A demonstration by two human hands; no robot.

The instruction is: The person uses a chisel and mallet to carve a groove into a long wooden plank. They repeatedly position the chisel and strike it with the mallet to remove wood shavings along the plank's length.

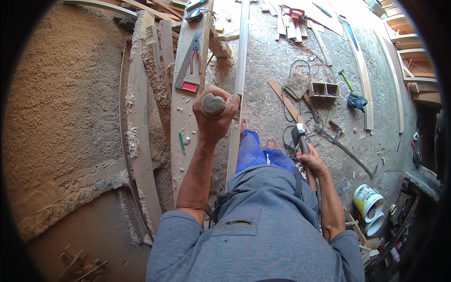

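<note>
My left hand (pixel 218 110) is wrapped round a chisel (pixel 213 105), held upright so that its round, worn wooden butt faces up. Its blade is hidden under my fist. Just below the fist runs a long narrow wooden beam (pixel 243 47); whether the blade touches it I cannot tell. Low at my right side, my right hand (pixel 314 160) grips a hammer (pixel 303 143) by its wooden handle, the dark head pointing forward. Left of the beam, a wide plank (pixel 181 122) bears a try square (pixel 184 70) with a red stock, pliers (pixel 195 56) and a green pencil (pixel 182 142).
A tape measure (pixel 194 15) lies at the plank's far end. Shavings cover boards (pixel 141 98) by the rough wall. On the floor at right are an open wooden box (pixel 324 90), cables, a green-handled hammer (pixel 346 80), a black bag (pixel 357 102), long strips and white buckets (pixel 367 203).
</note>
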